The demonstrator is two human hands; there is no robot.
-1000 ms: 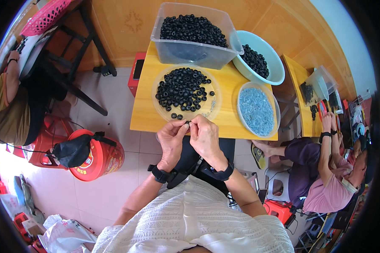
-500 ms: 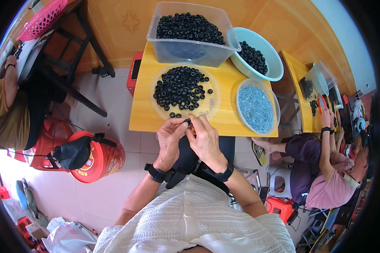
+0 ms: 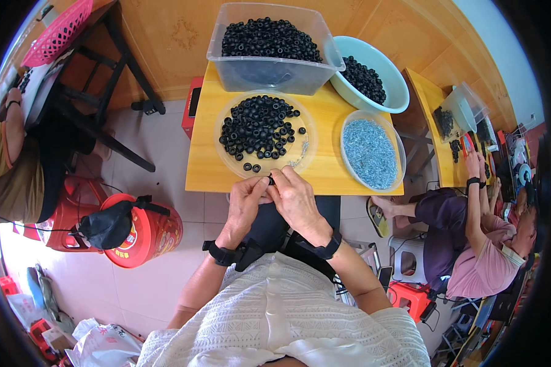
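Note:
My left hand and my right hand meet at the front edge of the yellow table. Pinched between their fingertips is a small black ring-shaped piece, mostly covered by the fingers. Just beyond them lies a shallow clear round tray. It holds a heap of black ring-shaped pieces, with a couple of loose ones close to my fingers. Some tiny clear bits are scattered at the tray's right side. To the right, a clear round container is filled with small bluish transparent pieces.
A clear plastic bin and a pale blue basin, both holding black pieces, stand at the table's back. A red bucket is on the floor at left. One person sits at right, another at left.
Both hands stay together at the table edge, and the fingers have closed in further around the black piece. The whole view has shifted slightly.

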